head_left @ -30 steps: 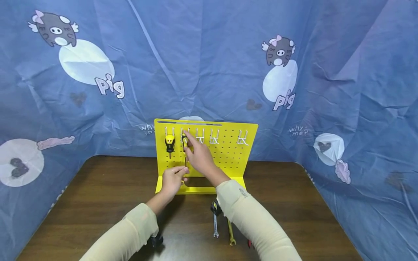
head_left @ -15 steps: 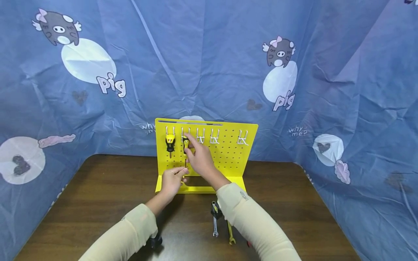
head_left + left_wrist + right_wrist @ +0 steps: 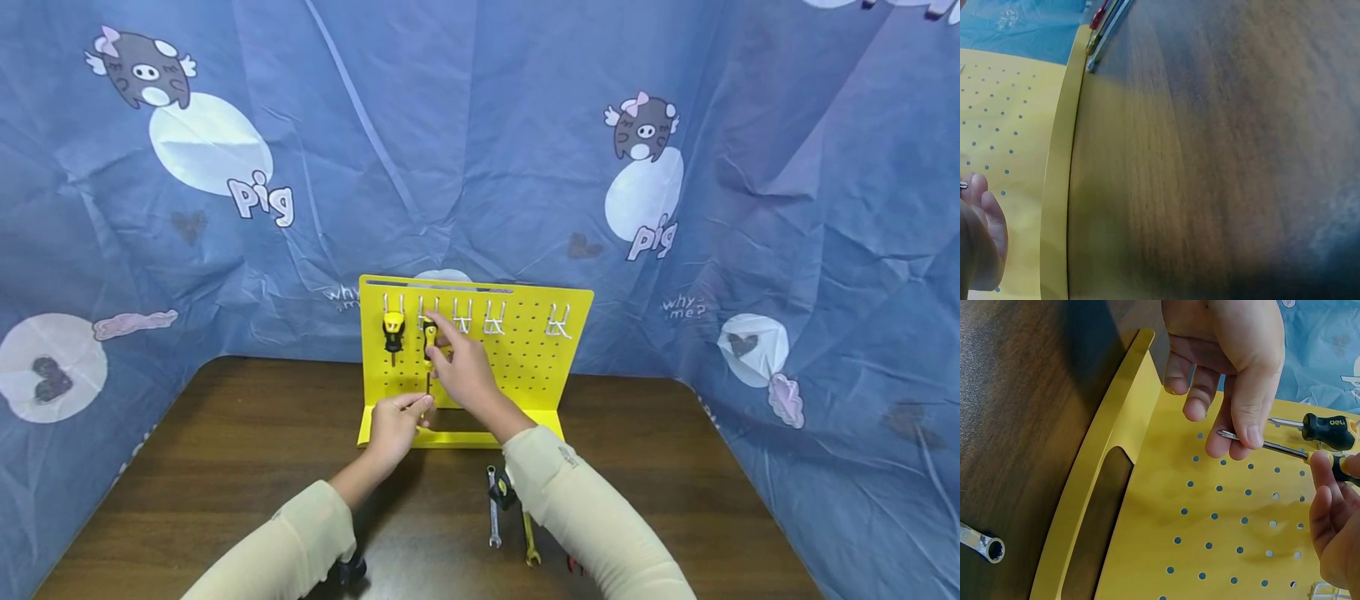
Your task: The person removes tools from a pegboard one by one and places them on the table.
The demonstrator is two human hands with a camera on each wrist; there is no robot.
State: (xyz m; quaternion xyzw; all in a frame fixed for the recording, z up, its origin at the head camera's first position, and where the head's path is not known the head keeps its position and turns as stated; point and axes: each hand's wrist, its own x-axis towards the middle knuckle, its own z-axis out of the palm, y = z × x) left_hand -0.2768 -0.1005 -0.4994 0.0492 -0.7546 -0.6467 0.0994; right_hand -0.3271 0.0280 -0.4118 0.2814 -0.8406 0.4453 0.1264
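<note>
A black-and-yellow screwdriver (image 3: 430, 333) stands upright in front of the yellow pegboard (image 3: 525, 358), tip down. My right hand (image 3: 467, 371) holds it by the handle. Near the tip, my left hand (image 3: 393, 427) pinches its thin metal shaft (image 3: 1282, 449) between thumb and fingers. The right wrist view shows a cross-shaped tip poking out past the left thumb. To the left, a stubby black-and-yellow screwdriver (image 3: 393, 332) hangs on a white double hook. White hooks (image 3: 428, 307) sit just above the held handle; whether it touches them cannot be told.
More white hooks (image 3: 494, 318) run along the board to the right. On the brown table (image 3: 637, 467) lie a silver wrench (image 3: 494, 521), a yellow wrench (image 3: 530, 542), a red-handled tool (image 3: 576, 565), partly hidden, and dark objects near both sleeves. A blue curtain (image 3: 480, 167) surrounds the table.
The held screwdriver has come down slightly against the pegboard, with both hands still on it. The head view has shifted a little.
</note>
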